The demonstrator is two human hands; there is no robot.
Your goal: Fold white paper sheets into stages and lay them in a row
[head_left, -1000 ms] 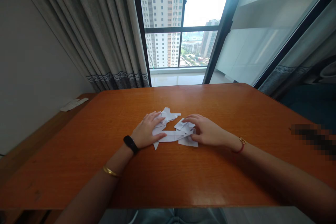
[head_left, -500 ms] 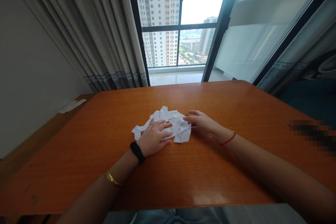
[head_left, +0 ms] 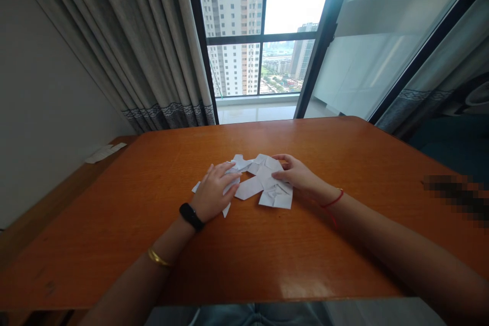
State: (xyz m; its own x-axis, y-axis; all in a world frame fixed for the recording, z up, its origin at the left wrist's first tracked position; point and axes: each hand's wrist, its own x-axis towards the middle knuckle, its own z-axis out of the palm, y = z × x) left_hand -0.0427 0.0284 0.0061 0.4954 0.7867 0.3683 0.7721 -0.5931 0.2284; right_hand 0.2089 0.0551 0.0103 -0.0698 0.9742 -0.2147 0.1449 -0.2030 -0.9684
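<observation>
Several folded, creased pieces of white paper (head_left: 277, 197) lie in a loose cluster at the middle of the wooden table (head_left: 244, 254). My left hand (head_left: 216, 191) lies palm down over the left pieces with its fingers spread, hiding part of them. Small paper corners stick out on both sides of that hand. My right hand (head_left: 296, 172) holds the right edge of the paper cluster, its thumb on top and its fingers bent around the far side. What lies under the right fingers is partly hidden.
Another white paper strip (head_left: 106, 153) rests on a lower wooden ledge at the left. A blurred dark object (head_left: 458, 192) is at the table's right side. Grey curtains (head_left: 164, 61) and a window stand beyond the far edge.
My right hand has closed on the paper and shifted slightly right, drawing the right-hand pieces with it. My left hand has moved a little left and up, and the pieces are spread further apart.
</observation>
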